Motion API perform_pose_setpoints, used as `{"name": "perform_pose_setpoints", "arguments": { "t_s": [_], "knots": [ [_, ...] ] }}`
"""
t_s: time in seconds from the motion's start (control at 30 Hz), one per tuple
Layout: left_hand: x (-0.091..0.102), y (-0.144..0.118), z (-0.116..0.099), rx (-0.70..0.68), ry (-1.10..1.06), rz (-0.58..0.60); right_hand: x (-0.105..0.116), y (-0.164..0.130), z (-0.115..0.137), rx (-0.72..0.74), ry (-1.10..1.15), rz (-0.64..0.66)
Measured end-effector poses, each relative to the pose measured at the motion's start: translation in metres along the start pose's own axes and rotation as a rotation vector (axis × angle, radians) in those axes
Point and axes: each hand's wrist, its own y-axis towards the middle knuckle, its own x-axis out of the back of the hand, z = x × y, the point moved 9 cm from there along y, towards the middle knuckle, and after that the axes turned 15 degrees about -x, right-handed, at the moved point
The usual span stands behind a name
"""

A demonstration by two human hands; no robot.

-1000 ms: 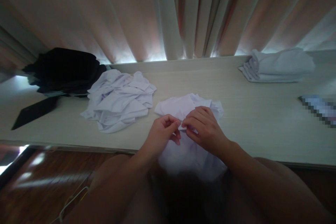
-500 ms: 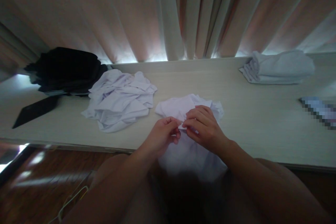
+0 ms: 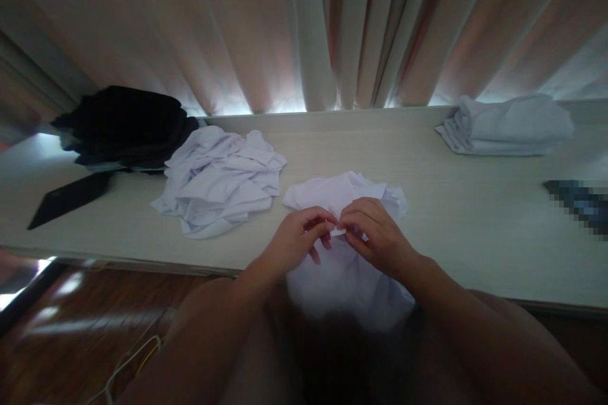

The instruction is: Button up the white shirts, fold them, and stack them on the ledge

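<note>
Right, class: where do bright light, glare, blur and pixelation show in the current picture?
Head view: light glows below the curtains, glare streaks the wooden floor, the middle white cloth blurs toward the wearer, and a dark thing at right is pixelated.

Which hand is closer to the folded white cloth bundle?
Right. The right hand is in front and left of the bundle; the left hand is farther left.

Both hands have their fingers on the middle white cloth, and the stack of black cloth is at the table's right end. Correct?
One error: the head view shows the stack of black cloth at the table's left end. Left hand and right hand do have their fingers on the middle white cloth.
</note>
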Motion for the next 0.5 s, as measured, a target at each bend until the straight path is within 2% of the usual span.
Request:
{"name": "perform_pose_setpoints", "arguments": {
  "t_s": [0.13,0.27,0.5],
  "knots": [
    [0.0,0.001,-0.002,-0.03,0.087,0.105,-0.005,-0.002,0.001,0.003,0.014,0.021],
    [-0.005,0.0,-0.004,-0.068,0.209,0.199,-0.011,0.001,-0.004,-0.061,-0.011,0.049],
    [-0.005,-0.005,0.004,-0.09,0.305,0.157,-0.018,0.004,-0.011,-0.124,-0.089,0.156]
  ]
}}
